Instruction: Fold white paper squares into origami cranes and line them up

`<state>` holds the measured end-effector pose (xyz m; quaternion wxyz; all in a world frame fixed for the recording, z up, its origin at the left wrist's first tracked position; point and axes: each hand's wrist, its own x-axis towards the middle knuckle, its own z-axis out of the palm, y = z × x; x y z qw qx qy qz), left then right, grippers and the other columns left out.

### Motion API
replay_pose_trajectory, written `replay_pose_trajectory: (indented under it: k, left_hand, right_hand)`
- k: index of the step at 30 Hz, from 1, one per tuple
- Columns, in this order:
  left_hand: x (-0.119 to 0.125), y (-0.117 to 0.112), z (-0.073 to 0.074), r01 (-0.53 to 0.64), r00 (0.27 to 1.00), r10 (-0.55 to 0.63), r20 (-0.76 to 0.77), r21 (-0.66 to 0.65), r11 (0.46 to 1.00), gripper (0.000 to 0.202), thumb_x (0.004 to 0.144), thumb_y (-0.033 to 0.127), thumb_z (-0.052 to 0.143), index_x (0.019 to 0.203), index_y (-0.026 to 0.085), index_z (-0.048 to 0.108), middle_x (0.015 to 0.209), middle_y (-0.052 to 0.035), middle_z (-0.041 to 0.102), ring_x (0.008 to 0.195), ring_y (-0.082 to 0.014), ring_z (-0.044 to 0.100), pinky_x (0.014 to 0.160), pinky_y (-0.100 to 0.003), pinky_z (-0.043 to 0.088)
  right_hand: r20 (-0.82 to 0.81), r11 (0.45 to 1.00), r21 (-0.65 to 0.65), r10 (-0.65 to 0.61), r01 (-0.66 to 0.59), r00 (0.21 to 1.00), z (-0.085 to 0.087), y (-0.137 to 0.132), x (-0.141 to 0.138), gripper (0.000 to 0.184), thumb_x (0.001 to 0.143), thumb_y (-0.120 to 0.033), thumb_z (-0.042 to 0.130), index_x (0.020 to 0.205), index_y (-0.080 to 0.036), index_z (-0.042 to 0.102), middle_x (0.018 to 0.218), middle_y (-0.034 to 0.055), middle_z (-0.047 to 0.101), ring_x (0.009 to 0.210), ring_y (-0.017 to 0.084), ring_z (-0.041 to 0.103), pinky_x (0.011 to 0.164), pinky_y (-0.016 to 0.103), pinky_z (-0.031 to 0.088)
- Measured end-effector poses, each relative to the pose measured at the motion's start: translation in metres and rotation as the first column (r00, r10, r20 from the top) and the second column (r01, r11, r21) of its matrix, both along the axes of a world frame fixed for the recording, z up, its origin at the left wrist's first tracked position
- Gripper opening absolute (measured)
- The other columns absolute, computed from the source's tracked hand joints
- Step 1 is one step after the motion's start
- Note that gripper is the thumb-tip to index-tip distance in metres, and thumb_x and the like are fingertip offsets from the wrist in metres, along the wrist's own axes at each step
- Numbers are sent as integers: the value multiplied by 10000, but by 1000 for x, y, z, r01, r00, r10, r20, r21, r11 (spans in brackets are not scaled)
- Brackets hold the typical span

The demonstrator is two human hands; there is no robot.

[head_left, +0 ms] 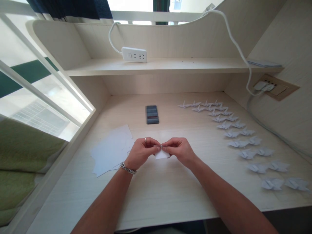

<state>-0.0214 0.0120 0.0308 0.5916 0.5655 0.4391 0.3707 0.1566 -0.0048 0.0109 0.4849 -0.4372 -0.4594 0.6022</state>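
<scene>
A small folded piece of white paper (162,154) is held over the middle of the desk. My left hand (143,150) pinches its upper left side between thumb and fingers; a ring and a chain bracelet are on this arm. On the other side, my right hand (179,149) pinches the upper right of the same paper. The two thumbs nearly meet at its top edge. Left of my hands lies a loose spread of white paper sheets (112,148). Rows of folded paper cranes (231,134) stand along the right side of the desk.
A dark phone-like object (152,114), blurred, lies beyond my hands. A white power strip (134,54) rests on the shelf (165,65) above. At right, a white cable (237,42) runs to a wall socket (278,87). White railing bars (36,87) border the left.
</scene>
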Motion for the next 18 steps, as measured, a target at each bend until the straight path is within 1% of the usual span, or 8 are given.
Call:
replay_pose_trajectory:
  k: [5, 9, 11, 18]
  left_hand:
    - [0, -1, 2, -11, 1000, 11, -4, 12, 1000, 91, 682, 203, 724, 733, 130, 705, 630, -18, 662, 592, -116, 571, 569, -231, 462]
    - [0, -1, 3, 2, 1000, -1, -8, 39, 999, 95, 685, 207, 718, 744, 134, 698, 656, -19, 664, 612, -120, 579, 576, -230, 466]
    - [0, -1, 4, 10, 1000, -10, -11, 56, 998, 100, 680, 207, 719, 750, 137, 704, 671, -23, 670, 626, -125, 585, 587, -234, 471]
    - [-5, 1, 3, 10, 1000, -8, -18, 119, 993, 52, 675, 192, 709, 706, 151, 712, 669, -27, 681, 628, -135, 594, 584, -241, 476]
  right_hand:
    - [-35, 1000, 2, 19, -19, 999, 1, -1, -1, 207, 602, -281, 805, 778, -177, 772, 654, 33, 713, 557, 134, 621, 518, 272, 525]
    - [18, 1000, 16, -3, 3, 1000, 2, -1, 1, 183, 617, -266, 783, 773, -170, 776, 624, 31, 709, 510, 130, 608, 503, 284, 531]
    - [33, 1000, 22, 5, -6, 999, 1, -1, 2, 175, 624, -260, 776, 776, -174, 778, 624, 30, 712, 506, 130, 608, 503, 283, 530]
    - [26, 997, 28, 70, -71, 997, 2, -3, 5, 230, 609, -279, 800, 817, -183, 777, 702, 45, 727, 606, 158, 635, 582, 320, 554]
